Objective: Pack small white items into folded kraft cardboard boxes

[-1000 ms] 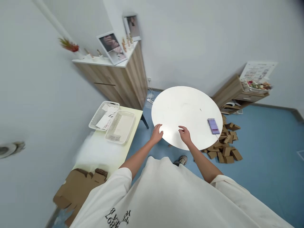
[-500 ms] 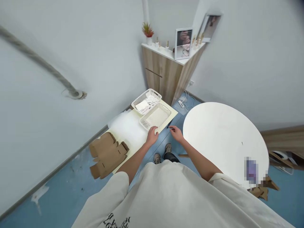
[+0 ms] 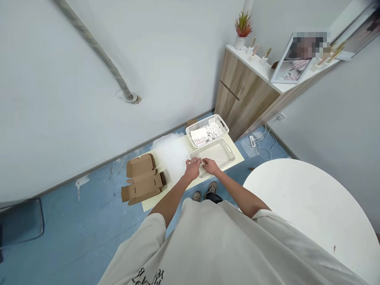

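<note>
My left hand [image 3: 192, 168] and my right hand [image 3: 210, 166] meet at the near end of a white mesh tray [image 3: 226, 151] on a low pale yellow table [image 3: 154, 202]. Fingers of both hands are curled and pinch together over the tray's near rim, with a small pale thing between them that is too small to name. A second white basket [image 3: 220, 123] just beyond holds several small white packets and papers. A sheet of white foam [image 3: 170, 156] lies left of the trays, and flat brown cardboard boxes [image 3: 141, 180] are stacked at the table's left end.
A round white table [image 3: 311, 206] stands to my right. A wooden cabinet [image 3: 246, 95] with a potted plant [image 3: 242, 26] and a picture frame [image 3: 297, 59] stands in the corner. A power strip and cables [image 3: 261, 142] lie on the blue floor. A pipe [image 3: 97, 51] runs along the wall.
I turned left from the round table to the low yellow table. Both hands left the round table's edge and came together over the near mesh tray.
</note>
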`<state>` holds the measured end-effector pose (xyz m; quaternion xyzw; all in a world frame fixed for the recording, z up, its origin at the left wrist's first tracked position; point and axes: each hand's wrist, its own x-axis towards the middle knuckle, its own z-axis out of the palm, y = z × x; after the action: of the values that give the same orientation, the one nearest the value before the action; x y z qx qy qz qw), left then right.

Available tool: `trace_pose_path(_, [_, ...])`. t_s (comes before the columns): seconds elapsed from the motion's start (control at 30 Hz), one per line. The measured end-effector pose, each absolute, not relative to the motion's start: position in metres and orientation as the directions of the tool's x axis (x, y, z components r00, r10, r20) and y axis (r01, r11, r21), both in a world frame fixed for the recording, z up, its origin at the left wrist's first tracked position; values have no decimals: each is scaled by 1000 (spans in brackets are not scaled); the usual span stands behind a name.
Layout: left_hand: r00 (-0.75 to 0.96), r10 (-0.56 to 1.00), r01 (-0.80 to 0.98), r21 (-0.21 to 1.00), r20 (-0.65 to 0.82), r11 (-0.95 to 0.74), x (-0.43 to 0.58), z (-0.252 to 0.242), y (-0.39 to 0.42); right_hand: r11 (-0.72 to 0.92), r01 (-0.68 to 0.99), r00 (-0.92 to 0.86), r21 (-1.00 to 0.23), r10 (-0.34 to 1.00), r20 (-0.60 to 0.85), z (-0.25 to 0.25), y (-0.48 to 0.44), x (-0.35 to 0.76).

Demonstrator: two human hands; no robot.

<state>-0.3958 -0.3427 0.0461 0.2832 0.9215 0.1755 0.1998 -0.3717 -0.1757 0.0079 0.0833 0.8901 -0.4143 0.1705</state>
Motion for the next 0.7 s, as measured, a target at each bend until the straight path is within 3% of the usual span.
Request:
trace_pose_path(0.37, [-896, 383, 243, 472, -227, 847, -399, 55, -365, 621, 513, -847, -593, 254, -466, -17, -180, -401])
trace_pose_path(0.53, [-885, 435, 278, 557, -169, 783, -396, 56, -374, 554, 495, -868, -669, 338, -363, -5, -175, -387])
trace_pose_path(0.7, [-809, 583, 392, 670, -75, 630, -385, 55, -361, 461, 488, -842, -741, 473, -260, 27, -163, -340])
